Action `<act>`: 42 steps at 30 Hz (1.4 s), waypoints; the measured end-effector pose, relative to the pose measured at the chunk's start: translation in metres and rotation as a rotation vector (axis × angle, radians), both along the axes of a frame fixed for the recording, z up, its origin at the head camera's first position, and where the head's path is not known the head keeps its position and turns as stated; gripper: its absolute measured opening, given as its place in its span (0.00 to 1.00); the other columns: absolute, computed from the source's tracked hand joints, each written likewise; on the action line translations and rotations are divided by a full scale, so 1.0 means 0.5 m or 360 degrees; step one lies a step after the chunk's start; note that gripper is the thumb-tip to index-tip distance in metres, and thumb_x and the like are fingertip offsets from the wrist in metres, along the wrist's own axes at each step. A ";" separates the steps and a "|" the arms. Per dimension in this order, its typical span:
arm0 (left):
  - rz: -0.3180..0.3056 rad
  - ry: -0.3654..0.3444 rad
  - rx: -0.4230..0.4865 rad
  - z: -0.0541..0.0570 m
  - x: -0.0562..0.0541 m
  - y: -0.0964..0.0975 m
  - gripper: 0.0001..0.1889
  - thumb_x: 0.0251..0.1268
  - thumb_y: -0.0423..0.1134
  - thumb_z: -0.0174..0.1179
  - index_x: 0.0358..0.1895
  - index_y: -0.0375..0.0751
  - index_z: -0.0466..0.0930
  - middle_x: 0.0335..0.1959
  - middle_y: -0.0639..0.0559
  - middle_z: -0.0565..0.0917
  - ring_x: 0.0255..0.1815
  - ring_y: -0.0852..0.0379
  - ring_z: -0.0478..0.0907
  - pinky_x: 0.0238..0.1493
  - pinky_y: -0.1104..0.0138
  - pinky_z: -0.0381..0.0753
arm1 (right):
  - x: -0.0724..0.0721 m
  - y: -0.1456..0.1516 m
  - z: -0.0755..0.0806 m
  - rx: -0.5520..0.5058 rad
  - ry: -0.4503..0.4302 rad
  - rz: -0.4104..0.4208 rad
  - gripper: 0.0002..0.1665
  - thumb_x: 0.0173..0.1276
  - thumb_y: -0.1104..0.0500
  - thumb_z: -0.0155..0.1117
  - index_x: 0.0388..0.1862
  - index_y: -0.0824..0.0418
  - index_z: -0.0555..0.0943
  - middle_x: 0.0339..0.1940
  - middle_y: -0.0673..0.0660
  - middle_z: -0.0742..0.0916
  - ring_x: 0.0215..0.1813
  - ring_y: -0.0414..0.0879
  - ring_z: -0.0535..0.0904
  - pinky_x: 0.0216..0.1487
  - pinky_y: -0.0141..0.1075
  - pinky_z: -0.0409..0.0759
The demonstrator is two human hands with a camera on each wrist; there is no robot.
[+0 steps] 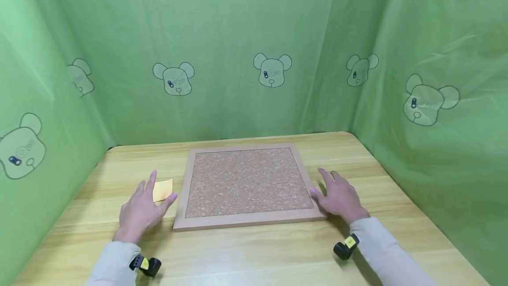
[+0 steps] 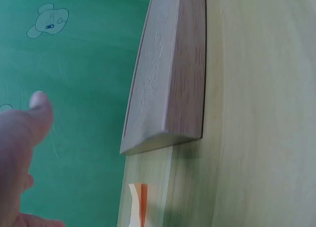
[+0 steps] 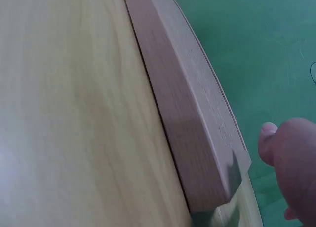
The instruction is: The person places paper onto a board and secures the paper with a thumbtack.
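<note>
a cork board [image 1: 250, 182] in a wooden frame [image 1: 250, 219] lies flat near the middle of the pale worktop [image 1: 246, 255]. the left hand [image 1: 139, 213] is beside the board's left edge, its fingers spread, the thumb pointing towards the frame but apart from it. a small orange paper note [image 1: 163, 190] lies just left of the board; from the head it shows between that thumb and forefinger. the right hand [image 1: 340, 197] is at the board's right edge, fingers likewise spread; its thumb overlaps the frame in the head view, yet whether it touches the wood cannot be told. a small black device [image 1: 151, 268] with a yellow label sits at each wrist, by the pale sleeve [image 1: 113, 261]. green sheeting [image 1: 222, 21] printed with bear-head outlines [image 1: 177, 80] rises behind the worktop and along both its sides.
</note>
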State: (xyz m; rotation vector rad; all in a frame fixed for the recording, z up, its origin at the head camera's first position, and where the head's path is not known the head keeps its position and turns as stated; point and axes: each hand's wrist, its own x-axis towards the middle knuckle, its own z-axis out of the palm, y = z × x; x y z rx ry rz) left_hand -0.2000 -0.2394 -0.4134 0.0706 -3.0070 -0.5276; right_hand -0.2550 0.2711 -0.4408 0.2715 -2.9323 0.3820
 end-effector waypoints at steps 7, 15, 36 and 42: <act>-0.0021 0.0000 0.0119 -0.001 -0.014 -0.023 0.58 0.57 0.72 0.55 0.78 0.44 0.31 0.69 0.22 0.55 0.63 0.20 0.59 0.55 0.32 0.66 | -0.018 0.011 -0.001 -0.0006 0.0022 0.0013 0.40 0.70 0.45 0.57 0.71 0.67 0.62 0.60 0.79 0.73 0.57 0.76 0.70 0.54 0.67 0.70; 0.0027 0.0020 0.0208 0.003 -0.026 -0.041 0.55 0.61 0.60 0.62 0.77 0.34 0.37 0.66 0.18 0.58 0.63 0.20 0.58 0.60 0.34 0.62 | -0.043 0.012 0.003 0.0011 -0.0080 -0.0024 0.32 0.68 0.49 0.60 0.62 0.71 0.71 0.54 0.75 0.78 0.52 0.71 0.76 0.50 0.62 0.75; 0.0084 -0.0150 0.0187 -0.023 -0.061 -0.083 0.35 0.69 0.52 0.56 0.67 0.27 0.61 0.61 0.18 0.65 0.60 0.20 0.62 0.58 0.35 0.66 | -0.078 0.026 -0.016 -0.0026 -0.0215 -0.0014 0.20 0.66 0.56 0.63 0.48 0.72 0.79 0.45 0.72 0.84 0.48 0.66 0.79 0.50 0.58 0.77; 0.0126 -0.0178 0.0191 -0.029 -0.067 -0.089 0.32 0.67 0.45 0.59 0.66 0.26 0.63 0.61 0.18 0.65 0.61 0.20 0.61 0.59 0.36 0.65 | -0.082 0.027 -0.014 -0.0043 -0.0213 -0.0020 0.17 0.65 0.59 0.65 0.45 0.72 0.80 0.43 0.72 0.84 0.46 0.67 0.80 0.48 0.59 0.78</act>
